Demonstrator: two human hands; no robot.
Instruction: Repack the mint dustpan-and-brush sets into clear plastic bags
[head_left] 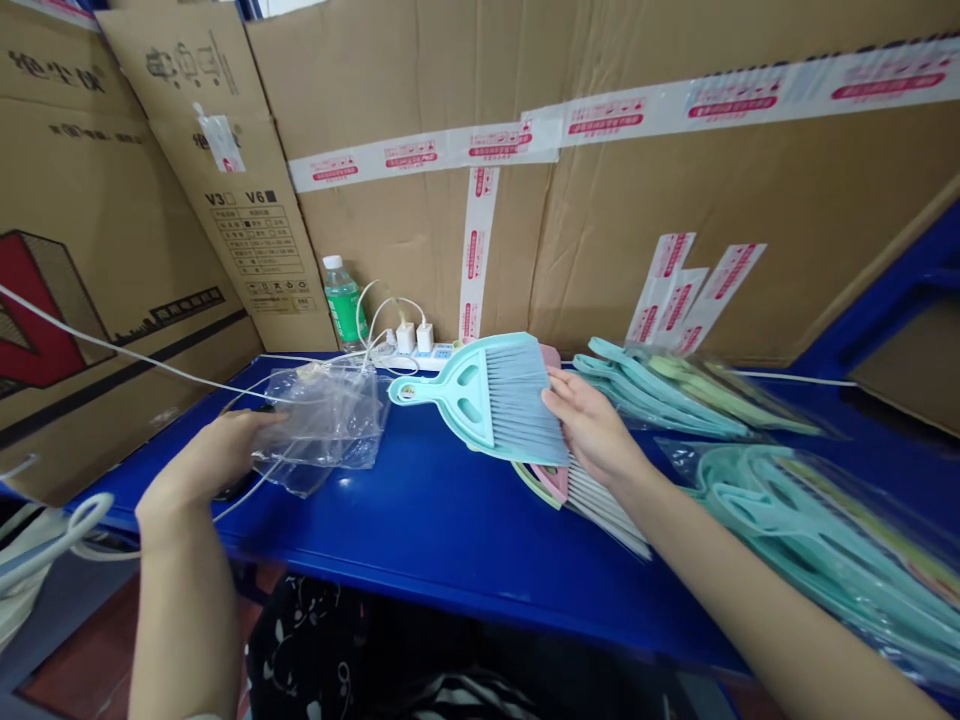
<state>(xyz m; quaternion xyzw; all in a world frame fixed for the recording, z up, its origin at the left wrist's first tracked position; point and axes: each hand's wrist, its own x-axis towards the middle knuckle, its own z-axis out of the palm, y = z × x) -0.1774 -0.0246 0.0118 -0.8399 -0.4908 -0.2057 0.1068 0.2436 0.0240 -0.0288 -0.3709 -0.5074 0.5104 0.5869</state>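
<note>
Hands apart: right hand [592, 425] clamped on teal brush [486, 405] by its bristle end, mid-frame, seemingly so the handle [416, 391] stays free pointing left; left hand [225, 450] at clear bags [330, 425], centre-left, can't tell whether gripping.

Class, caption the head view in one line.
Right grip holds a turquoise dustpan-and-brush set over a blue table, left grip at clear plastic.
</note>
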